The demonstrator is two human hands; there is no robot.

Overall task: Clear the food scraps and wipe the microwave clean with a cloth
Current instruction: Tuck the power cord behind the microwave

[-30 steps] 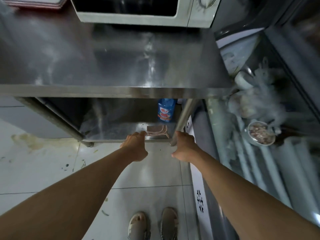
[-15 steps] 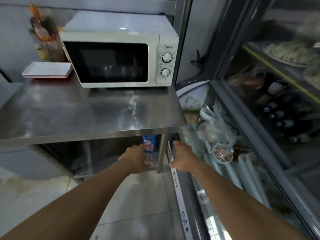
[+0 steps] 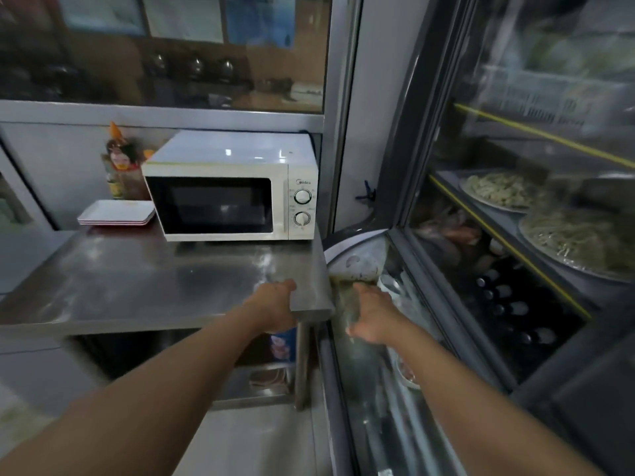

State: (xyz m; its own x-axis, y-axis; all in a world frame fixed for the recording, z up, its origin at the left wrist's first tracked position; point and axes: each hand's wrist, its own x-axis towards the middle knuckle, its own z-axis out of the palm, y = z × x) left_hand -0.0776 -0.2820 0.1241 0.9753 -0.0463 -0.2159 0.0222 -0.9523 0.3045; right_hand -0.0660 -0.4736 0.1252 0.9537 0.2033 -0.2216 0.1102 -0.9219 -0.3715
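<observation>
The white microwave [image 3: 230, 201] stands at the back right of a steel table [image 3: 137, 286], its door closed and two dials on its right panel. My left hand [image 3: 275, 304] hovers in front of the table's front right corner, fingers loosely curled, thumb up, holding nothing. My right hand [image 3: 372, 314] hangs over the glass display case [image 3: 395, 424] to the right, loosely curled and empty. A folded pinkish cloth [image 3: 271, 377] lies on the table's lower shelf, below my left forearm and partly hidden. No food scraps can be made out.
White plates [image 3: 117, 213] are stacked left of the microwave, with sauce bottles [image 3: 120, 166] behind them. A blue bottle [image 3: 283, 345] stands on the lower shelf. A glass-fronted fridge [image 3: 532, 235] with trays of noodles fills the right side. The table leg [image 3: 302, 365] stands between my hands.
The view has tilted up from the lower shelf and floor to the microwave. Both hands have risen from the lower shelf's height to the tabletop's height, still empty.
</observation>
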